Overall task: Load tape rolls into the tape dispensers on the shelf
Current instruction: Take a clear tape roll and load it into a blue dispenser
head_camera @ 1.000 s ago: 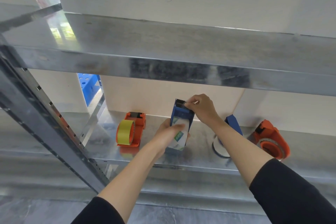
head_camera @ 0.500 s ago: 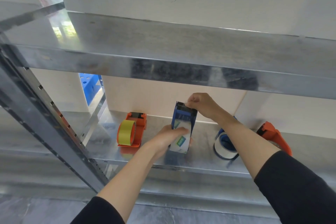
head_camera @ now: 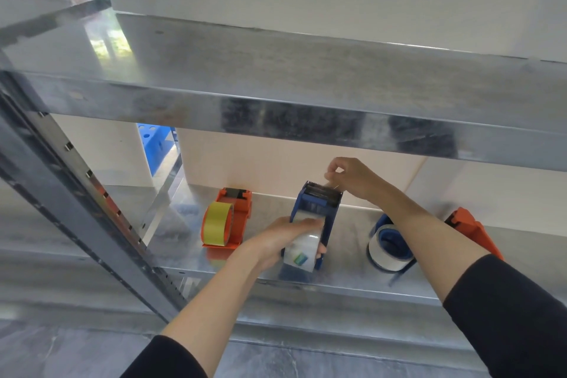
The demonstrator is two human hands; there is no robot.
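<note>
Stockroom or workshop: galvanised steel rack (head_camera: 276, 70) w/ slotted upright (head_camera: 92, 193), 4 tape dispensers (head_camera: 228, 218), plastic crate (head_camera: 155, 144), bare white walls.

blue dispenser (head_camera: 319, 212), orange dispenser (head_camera: 237, 218) with yellow tape (head_camera: 216, 225), black sleeves (head_camera: 509, 313)

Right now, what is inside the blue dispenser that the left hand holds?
A clear tape roll with a small label sits inside the blue dispenser. The left hand covers its side, hiding the core.
</note>
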